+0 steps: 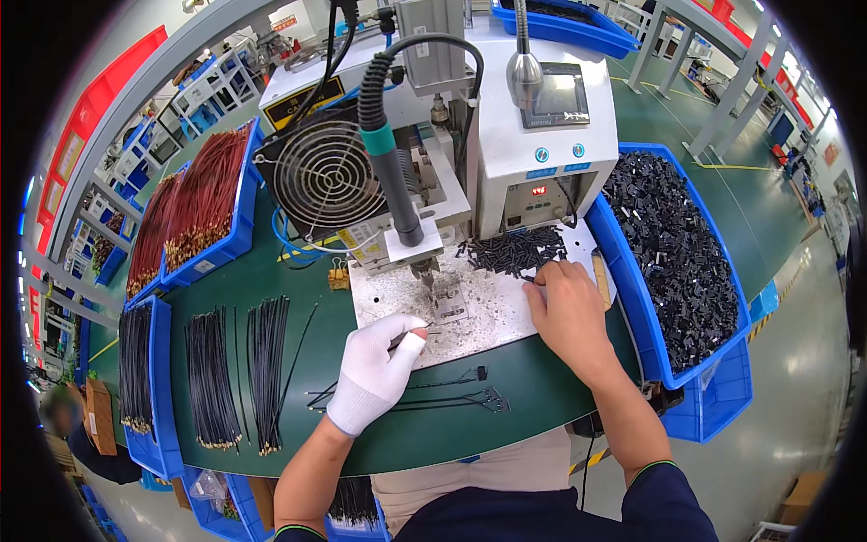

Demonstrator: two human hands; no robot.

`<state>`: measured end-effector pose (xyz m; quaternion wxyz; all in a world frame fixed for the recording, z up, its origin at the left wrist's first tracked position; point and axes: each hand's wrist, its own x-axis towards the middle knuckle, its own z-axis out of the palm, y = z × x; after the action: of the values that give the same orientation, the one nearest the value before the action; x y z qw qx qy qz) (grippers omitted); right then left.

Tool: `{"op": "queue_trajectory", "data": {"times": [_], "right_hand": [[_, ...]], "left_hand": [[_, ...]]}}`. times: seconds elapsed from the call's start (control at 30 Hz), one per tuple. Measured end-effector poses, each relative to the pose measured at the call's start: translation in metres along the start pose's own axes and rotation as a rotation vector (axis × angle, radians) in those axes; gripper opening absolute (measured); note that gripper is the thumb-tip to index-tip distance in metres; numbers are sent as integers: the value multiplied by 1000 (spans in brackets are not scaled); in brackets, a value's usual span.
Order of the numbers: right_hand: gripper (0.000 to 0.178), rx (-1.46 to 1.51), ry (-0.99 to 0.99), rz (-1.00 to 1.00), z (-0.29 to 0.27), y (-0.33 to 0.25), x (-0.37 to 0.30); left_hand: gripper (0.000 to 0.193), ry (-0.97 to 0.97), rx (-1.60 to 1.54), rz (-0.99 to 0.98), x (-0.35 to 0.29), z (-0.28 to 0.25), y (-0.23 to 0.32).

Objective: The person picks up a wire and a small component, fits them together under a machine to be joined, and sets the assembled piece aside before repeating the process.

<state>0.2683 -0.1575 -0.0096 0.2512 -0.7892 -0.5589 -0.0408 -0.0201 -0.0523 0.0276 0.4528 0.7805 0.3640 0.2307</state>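
My left hand (375,370), in a white glove with bare fingertips showing, pinches a thin black cable whose end pokes out past the fingers, over the near edge of the metal base plate (384,303). My bare right hand (573,318) rests at the near right side of a heap of small black tubes (510,251). Its thumb and forefinger close on a small dark piece, apparently one of those tubes. Between the hands stands the machine's head (423,262), its tip above the stained plate. Several black cables (442,402) lie beside my left hand, partly hidden by it.
Bundles of black cables (212,379) lie on the green table at left, near a blue bin of black cables (161,388). Red cables (208,194) fill bins behind. A blue bin of black parts (673,262) stands at right, beside the white control box (542,135). A fan (332,172) faces me.
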Motion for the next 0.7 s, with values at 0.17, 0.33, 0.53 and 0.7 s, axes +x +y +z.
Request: {"op": "queue_trajectory", "data": {"times": [0.17,0.33,0.53,0.7], "right_hand": [[16,-178,-9,-77,13,6,7],[7,577,-180,-26,-10,-24,-4],[12,775,-288,-179,-16,-55,-25],[16,740,-239,-300,-14,-59,-28]], "left_hand": [[16,19,42,49,2,7,-9],[13,11,81,108,-5,7,-13],[9,-45,186,262,-4,6,-5],[9,-7,188,308,-7,9,-9]]}}
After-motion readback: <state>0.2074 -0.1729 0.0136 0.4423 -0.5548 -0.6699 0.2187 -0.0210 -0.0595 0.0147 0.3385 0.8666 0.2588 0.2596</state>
